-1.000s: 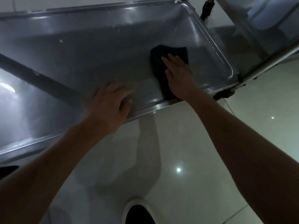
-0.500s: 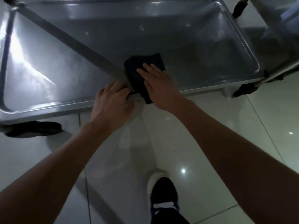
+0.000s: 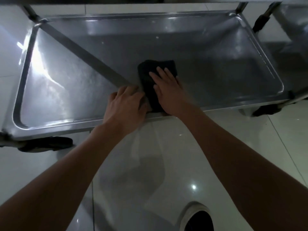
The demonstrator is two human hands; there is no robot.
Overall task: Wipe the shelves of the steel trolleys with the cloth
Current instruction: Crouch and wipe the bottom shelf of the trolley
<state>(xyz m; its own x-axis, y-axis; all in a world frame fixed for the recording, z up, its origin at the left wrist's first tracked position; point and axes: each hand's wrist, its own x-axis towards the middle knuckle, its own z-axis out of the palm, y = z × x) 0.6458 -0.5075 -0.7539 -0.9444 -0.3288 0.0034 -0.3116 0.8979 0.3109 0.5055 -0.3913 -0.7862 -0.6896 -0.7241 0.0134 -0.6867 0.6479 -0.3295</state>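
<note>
The steel shelf (image 3: 216,67) carries 1 dark cloth (image 3: 150,80) near its front rim.

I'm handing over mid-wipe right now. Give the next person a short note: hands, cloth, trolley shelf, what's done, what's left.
Right hand: flat, fingers straight, pressing the dark cloth onto the shelf, near the front edge.
Left hand: fingers curled over the shelf's front rim, beside the cloth, steadying.
Done: cannot tell from the steel which areas are already wiped.
Left: work across the shelf, then the second trolley at far right.
</note>
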